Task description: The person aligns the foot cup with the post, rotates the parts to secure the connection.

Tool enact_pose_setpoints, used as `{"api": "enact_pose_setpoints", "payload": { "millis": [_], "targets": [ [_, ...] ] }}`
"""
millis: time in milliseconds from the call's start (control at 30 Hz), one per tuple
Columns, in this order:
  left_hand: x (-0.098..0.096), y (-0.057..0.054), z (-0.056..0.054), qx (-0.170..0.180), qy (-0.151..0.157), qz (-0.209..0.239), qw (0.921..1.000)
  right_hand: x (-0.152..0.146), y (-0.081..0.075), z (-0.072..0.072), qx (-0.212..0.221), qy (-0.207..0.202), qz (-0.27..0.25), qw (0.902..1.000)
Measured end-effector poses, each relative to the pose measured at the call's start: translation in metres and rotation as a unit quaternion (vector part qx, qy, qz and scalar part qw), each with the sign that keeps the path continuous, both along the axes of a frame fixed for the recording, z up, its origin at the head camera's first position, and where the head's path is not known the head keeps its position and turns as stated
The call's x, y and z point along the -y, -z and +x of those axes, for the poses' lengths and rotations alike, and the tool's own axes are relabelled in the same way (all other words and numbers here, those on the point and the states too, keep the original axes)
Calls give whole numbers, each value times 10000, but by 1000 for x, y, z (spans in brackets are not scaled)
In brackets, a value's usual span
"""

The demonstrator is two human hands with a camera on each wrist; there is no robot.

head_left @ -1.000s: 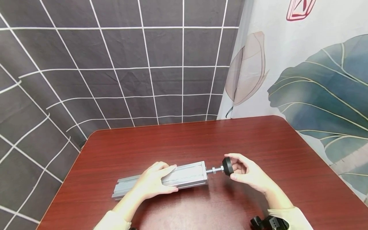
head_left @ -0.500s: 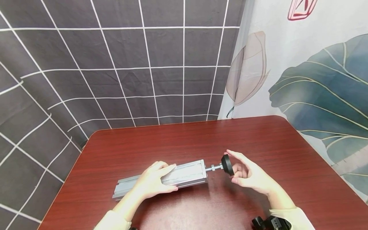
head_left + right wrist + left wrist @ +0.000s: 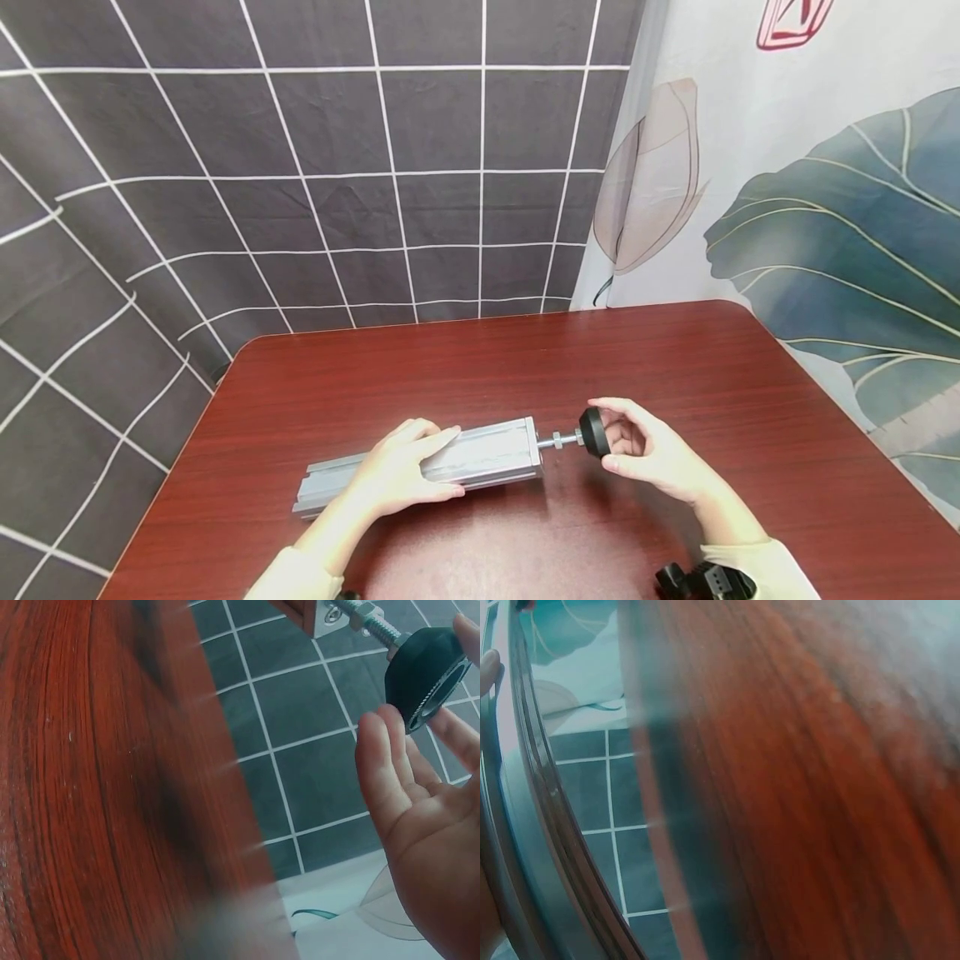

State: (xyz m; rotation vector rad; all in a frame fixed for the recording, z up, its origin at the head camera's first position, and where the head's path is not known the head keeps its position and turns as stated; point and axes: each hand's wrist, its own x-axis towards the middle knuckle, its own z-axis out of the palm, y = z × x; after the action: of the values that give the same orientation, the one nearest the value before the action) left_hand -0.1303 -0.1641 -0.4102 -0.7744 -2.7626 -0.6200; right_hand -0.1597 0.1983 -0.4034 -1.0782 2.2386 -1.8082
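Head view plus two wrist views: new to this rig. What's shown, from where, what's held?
There is no robot here, just a person working bare-handed. The widest picture comes from a camera worn on the head, looking forward and down at a red-brown table. The other two come from one camera on each wrist, so they look tilted. The left hand grips a silver metal bar; whether the bar rests fully on the table is hard to tell. A threaded rod sticks out of its end, tipped with a black foot, which the right hand holds by its rim.
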Motion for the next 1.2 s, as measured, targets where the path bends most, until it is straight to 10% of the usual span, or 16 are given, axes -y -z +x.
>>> {"api": "enact_pose_setpoints", "payload": {
  "millis": [1200],
  "targets": [
    [-2,-1,-1,-42,126,-47,9999,-1,-2,-1,222,-561,-399,9974]
  ]
}}
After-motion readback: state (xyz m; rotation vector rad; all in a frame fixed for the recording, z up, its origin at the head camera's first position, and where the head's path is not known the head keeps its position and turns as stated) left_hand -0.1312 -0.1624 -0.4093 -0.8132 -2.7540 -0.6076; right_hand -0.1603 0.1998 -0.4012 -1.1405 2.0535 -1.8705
